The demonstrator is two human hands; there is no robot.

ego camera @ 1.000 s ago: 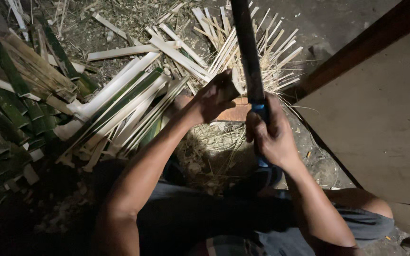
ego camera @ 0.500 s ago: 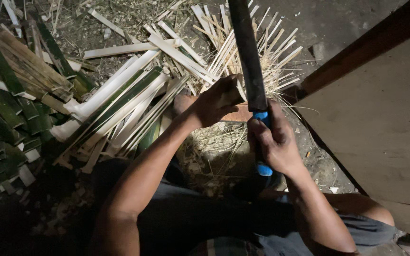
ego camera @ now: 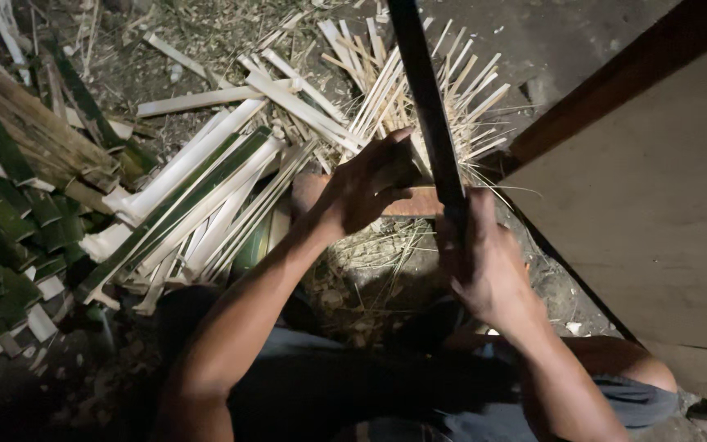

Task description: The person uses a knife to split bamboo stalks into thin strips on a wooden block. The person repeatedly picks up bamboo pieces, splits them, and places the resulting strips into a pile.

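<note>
- The right hand (ego camera: 488,274) is closed round the handle of a long dark blade (ego camera: 427,106); the handle itself is hidden inside the fist, and the blade rises away from the person toward the top of the view.
- The left hand (ego camera: 370,184) is closed on a pale bamboo piece (ego camera: 419,160) held just left of the blade, its upper end at the blade's side; whether the edge has bitten into it cannot be told.
- The blade is judged stiff, fairly heavy and sharp, best gripped at the handle only; the bamboo piece is judged light, rigid and apt to split along its grain, with splintery edges, so it is best held below the blade's line.
- A reddish block (ego camera: 407,203) lies on the ground beneath the hands.
- Split pale strips (ego camera: 206,192) and thin slivers (ego camera: 468,90) are fanned out beyond and to the left; green bamboo lengths (ego camera: 2,205) are stacked at far left.
- A wooden panel (ego camera: 656,205) stands close on the right, limiting room there; open room is judged to lie ahead and upward.
</note>
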